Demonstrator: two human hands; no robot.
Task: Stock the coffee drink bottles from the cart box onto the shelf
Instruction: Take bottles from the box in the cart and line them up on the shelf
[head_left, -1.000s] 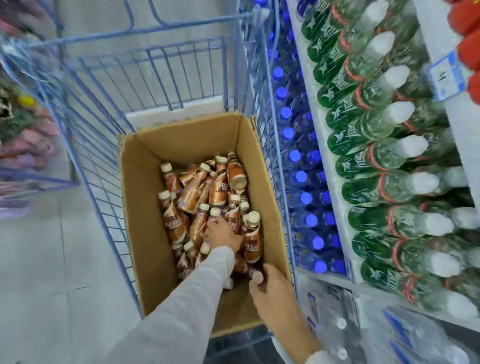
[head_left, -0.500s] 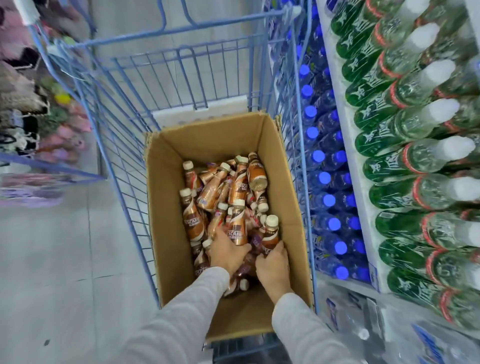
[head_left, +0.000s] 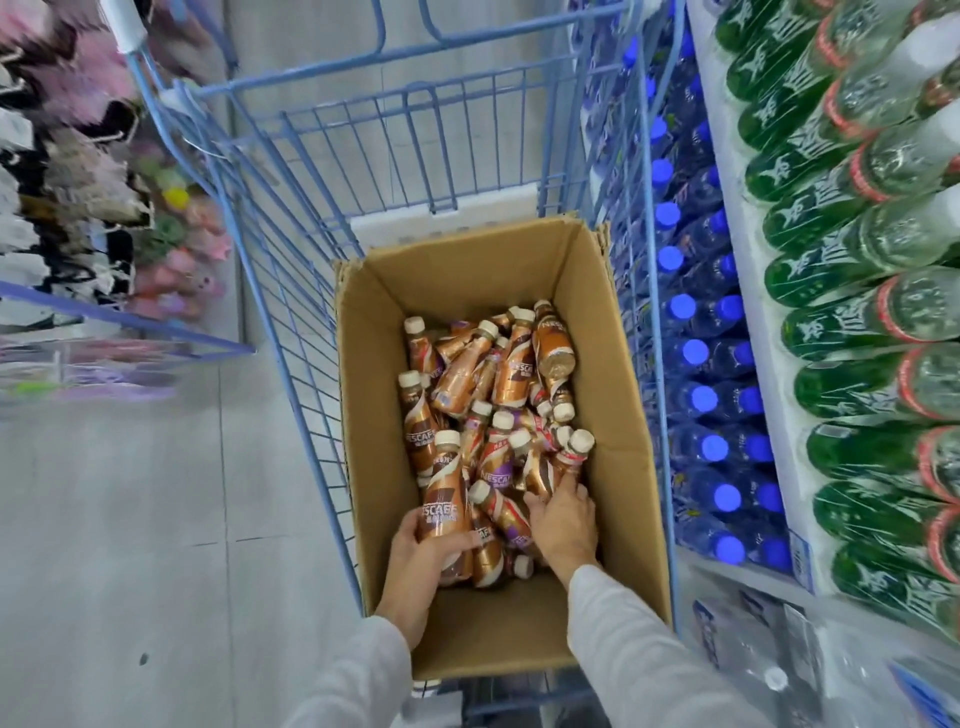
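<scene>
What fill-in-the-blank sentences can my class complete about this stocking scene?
1. The bottles lie in a box made of ___.
2. The box sits in a cart with ___ wire.
3. The left hand grips one bottle whose label reads ___.
4. The green bottles on the shelf have ___ caps.
Missing words: cardboard; blue; Nescafe; white.

Open brown cardboard box (head_left: 613, 415) sits in the blue wire cart (head_left: 415, 51). The coffee bottles (head_left: 498, 395), with copper-brown labels and cream caps, lie jumbled from its 12 o'clock end to the middle. The left hand (head_left: 418, 553) grips one raised bottle (head_left: 444, 499) at 7 o'clock of the heap. The right hand (head_left: 563, 519) closes on another bottle (head_left: 569, 462) at 5 o'clock. The shelf (head_left: 766, 312) runs along 3 o'clock.
</scene>
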